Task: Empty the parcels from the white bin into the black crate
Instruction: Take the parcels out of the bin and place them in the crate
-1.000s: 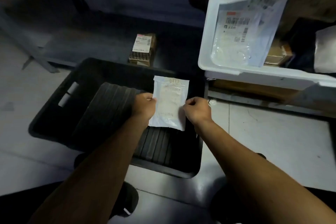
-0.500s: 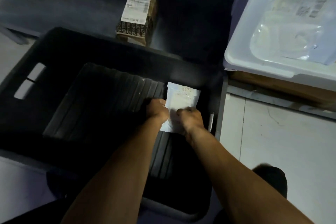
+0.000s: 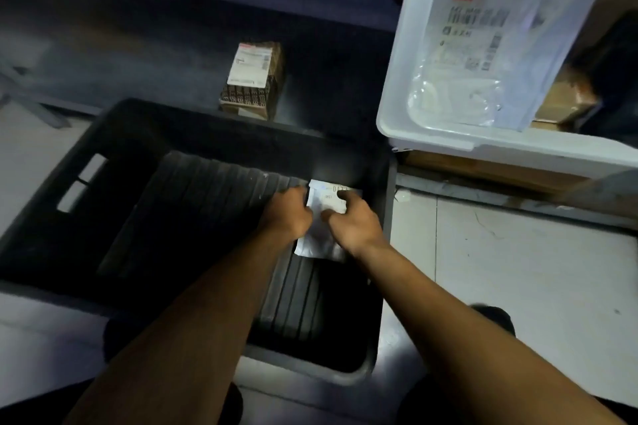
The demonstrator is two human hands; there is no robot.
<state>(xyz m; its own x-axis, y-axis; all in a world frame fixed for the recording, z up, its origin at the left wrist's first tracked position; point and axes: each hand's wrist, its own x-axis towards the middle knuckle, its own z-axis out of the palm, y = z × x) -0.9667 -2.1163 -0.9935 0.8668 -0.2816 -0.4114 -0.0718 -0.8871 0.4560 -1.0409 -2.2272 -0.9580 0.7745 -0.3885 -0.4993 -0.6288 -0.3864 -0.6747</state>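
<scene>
White parcel (image 3: 319,241) lies flat on the ribbed floor of the black crate (image 3: 103,162), at its right end, long axis running away from me. My left hand (image 3: 288,216) curls onto its left edge and my right hand (image 3: 352,224) pinches the right edge, both about equally near. More parcels sit in the white bin (image 3: 397,86), up and right of my hands, so the right hand has the shorter reach, I judge.

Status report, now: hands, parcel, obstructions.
Left hand and right hand both on the white parcel, low inside the black crate. White bin holds more. Nothing blocking.
</scene>
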